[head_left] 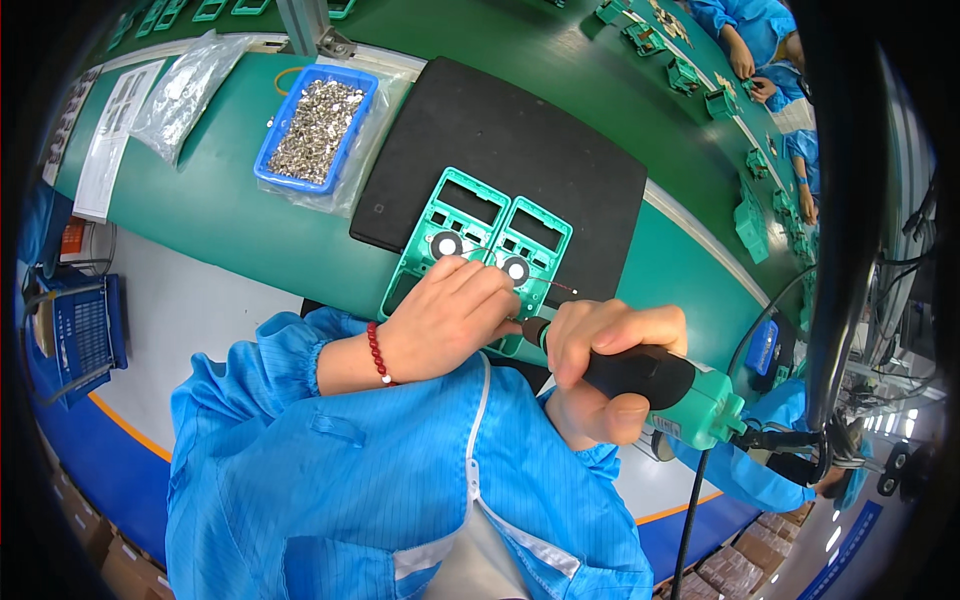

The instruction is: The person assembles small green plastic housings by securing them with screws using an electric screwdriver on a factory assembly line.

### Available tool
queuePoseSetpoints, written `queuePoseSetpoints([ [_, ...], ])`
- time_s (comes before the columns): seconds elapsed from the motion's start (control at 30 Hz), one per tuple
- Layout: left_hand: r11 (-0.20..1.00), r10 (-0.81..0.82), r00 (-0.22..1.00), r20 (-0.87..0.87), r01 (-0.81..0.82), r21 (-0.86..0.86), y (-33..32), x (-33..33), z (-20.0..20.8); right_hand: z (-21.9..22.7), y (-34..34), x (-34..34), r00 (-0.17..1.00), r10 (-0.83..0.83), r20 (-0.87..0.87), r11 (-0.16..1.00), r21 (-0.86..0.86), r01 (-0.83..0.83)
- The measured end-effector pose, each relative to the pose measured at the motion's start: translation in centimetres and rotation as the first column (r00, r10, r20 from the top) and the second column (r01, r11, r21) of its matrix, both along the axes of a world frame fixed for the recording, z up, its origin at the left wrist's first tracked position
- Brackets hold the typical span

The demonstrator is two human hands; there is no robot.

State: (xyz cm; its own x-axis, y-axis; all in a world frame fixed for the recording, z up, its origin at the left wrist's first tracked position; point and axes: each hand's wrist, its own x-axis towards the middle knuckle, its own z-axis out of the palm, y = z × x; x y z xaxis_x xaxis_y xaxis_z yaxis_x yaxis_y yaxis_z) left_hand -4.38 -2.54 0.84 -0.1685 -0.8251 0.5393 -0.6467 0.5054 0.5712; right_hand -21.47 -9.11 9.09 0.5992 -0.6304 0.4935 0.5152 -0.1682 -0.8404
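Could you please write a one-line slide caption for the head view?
Left hand steadies two green plastic housings on a black mat while right hand grips an electric screwdriver.

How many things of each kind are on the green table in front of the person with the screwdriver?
Green plastic frames on the black mat: 2
Black mats: 1
Blue trays of small metal parts: 1
Clear plastic bags: 1
White paper sheets: 1
Electric screwdrivers, held in the right hand: 1
Total: 7
The left hand rests on the frames.
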Motion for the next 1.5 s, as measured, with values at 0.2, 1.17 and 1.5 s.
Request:
queuePoseSetpoints([
  [0.2, 1.000, -0.006, 1.000, 0.013, 0.006, 0.008, 0.0, -0.1, 0.1, 0.0, -0.2, 0.0, 0.999, 0.048, -0.007, 0.999, -0.007, -0.048],
  [1.17, 0.991, 0.076, 0.937, 0.340, -0.109, 0.077, -0.1, -0.4, -1.8, -6.1, -4.4, 2.3, 0.889, -0.457, -0.028, 0.889, -0.050, 0.455],
  [1.5, 0.992, 0.069, 0.934, 0.351, -0.102, 0.076, -0.2, -0.5, -2.0, -6.3, -4.5, 2.2, 0.908, -0.418, -0.015, 0.908, 0.021, 0.419],
])
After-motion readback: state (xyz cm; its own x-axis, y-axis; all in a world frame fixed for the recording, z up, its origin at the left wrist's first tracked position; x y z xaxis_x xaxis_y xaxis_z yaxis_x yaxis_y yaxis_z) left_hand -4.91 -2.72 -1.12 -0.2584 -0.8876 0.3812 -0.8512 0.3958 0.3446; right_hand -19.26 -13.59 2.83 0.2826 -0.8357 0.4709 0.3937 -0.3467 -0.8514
